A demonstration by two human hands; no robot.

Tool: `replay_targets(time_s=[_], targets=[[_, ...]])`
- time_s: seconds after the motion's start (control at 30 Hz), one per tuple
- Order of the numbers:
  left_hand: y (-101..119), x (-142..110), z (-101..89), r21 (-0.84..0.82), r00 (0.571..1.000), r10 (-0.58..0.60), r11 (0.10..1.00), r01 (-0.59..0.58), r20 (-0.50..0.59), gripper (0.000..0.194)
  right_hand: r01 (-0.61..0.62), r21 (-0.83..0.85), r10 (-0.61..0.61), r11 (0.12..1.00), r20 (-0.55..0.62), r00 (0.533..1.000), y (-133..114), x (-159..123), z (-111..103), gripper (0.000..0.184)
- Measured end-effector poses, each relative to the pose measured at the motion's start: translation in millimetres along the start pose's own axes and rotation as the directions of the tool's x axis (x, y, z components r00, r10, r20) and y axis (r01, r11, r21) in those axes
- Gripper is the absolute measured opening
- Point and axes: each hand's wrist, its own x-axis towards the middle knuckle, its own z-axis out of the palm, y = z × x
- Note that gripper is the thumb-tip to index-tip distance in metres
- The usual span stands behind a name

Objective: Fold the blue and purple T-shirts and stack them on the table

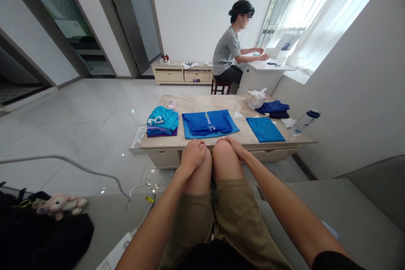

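Observation:
My left hand (193, 154) rests on my left knee, its fingers draped over the kneecap with nothing in them. On the other knee lies my right hand (232, 145), fingers laid flat and also holding nothing. Just beyond the knees, a folded dark blue garment (196, 124) with white and yellow print lies on a lighter blue piece (234, 128) on the low table (202, 102). To its left is a stack of folded blue and purple clothes (163, 121). A flat blue folded cloth (265, 129) lies to the right.
At the table's right end are a white plastic bag (256, 98), dark blue clothes (274, 108) and a clear bottle (304, 123). A person (228, 48) sits at a white desk (262, 74) beyond. On the sofa lie a black bag (41, 240) and a power strip (117, 251).

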Motion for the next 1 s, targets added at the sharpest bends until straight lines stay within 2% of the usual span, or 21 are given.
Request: replay_targets(time_s=[0.07,0.13,0.23,0.33,0.37,0.43,0.53,0.63,0.7,0.77,0.87,0.93,1.0], targets=[[0,-6,1.1,-0.032,1.0,-0.009,0.999,0.008,-0.02,0.036,-0.083,0.111,0.081,0.99,0.024,0.996,-6,-11,-11,0.042],[-3,-9,0.6,-0.055,0.999,0.01,0.998,-0.012,-0.042,0.035,-0.099,0.107,0.094,0.989,0.045,0.995,-11,-17,-24,0.041],[-11,-11,-1.7,-0.09,0.997,0.022,0.996,-0.029,-0.074,0.032,-0.078,-0.073,0.086,0.994,0.119,0.989,-21,-3,-47,0.037],[-17,-14,-4.0,-0.094,0.994,0.015,0.995,-0.026,-0.11,0.033,-0.129,-0.293,0.187,0.947,0.18,0.966,-33,38,-70,0.027],[-18,-15,-4.6,-0.065,0.992,0.023,0.997,-0.032,-0.124,0.034,-0.163,-0.364,0.228,0.917,0.145,0.963,-38,57,-76,0.023],[-18,-17,-5.5,0.024,0.986,0.064,0.998,-0.061,-0.155,0.034,-0.234,-0.49,0.263,0.84,-0.01,0.965,-46,96,-84,0.018],[-18,-18,-6.0,0.105,0.975,0.117,0.99,-0.098,-0.189,0.033,-0.309,-0.596,0.202,0.741,-0.242,0.949,-50,146,-92,0.019],[-22,-18,-6.4,0.066,0.981,0.078,0.996,-0.067,-0.177,0.036,-0.36,-0.65,0.149,0.669,-0.357,0.922,-33,175,-104,0.023],[-23,-19,-6.3,0.033,0.989,0.035,0.999,-0.03,-0.144,0.038,-0.397,-0.685,0.119,0.611,-0.416,0.901,-13,184,-113,0.032],[-18,-18,-5.2,0.033,0.994,0.007,0.999,-0.004,-0.107,0.04,-0.441,-0.702,0.109,0.558,-0.466,0.878,10,188,-121,0.051],[4,-3,-0.4,0.156,1.0,-0.006,0.988,0.005,0.005,0.04,-0.521,-0.674,0.167,0.523,-0.519,0.838,39,188,-124,0.083],[23,24,6.5,0.288,0.985,-0.041,0.958,-0.008,0.166,0.038,-0.542,-0.651,0.215,0.532,-0.515,0.83,51,186,-120,0.091],[40,68,18.6,0.386,0.927,-0.125,0.922,-0.023,0.354,0.041,-0.534,-0.63,0.239,0.565,-0.494,0.836,57,185,-115,0.089]])
